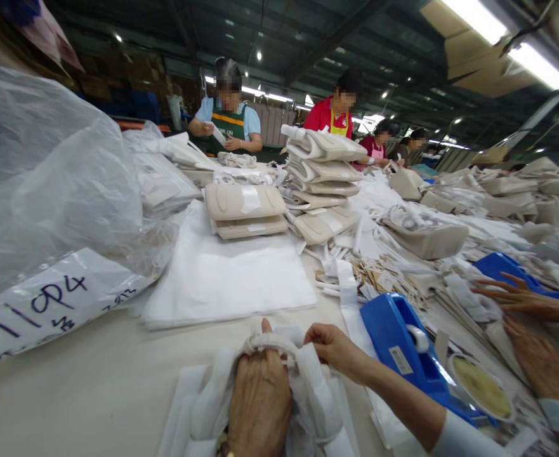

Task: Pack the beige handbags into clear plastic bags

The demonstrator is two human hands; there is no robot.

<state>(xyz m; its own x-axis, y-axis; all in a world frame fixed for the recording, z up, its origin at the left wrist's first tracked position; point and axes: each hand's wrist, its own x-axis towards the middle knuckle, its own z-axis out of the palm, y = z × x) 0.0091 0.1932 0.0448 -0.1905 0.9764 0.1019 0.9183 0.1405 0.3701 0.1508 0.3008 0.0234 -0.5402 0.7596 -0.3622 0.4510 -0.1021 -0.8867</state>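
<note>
A looped strap wrapped in thin white material (315, 387) arches over the table close to me, with more white sheeting spread beneath it. My left hand (260, 397) reaches through the loop, back of the hand up, its fingers bent around the top of the strap and one fingertip showing beyond it. At the loop's right side, my right hand (331, 349) pinches the white wrapping between thumb and fingers. What lies under the left palm is hidden.
Ahead are a stack of white sheets (231, 279) and folded beige bags (245, 203). Right stands a blue tape dispenser (398, 343) beside a tape roll (481, 384). A large plastic bag (51, 171) bulges at left. A co-worker's hands (536, 304) work at right; several people stand across the table.
</note>
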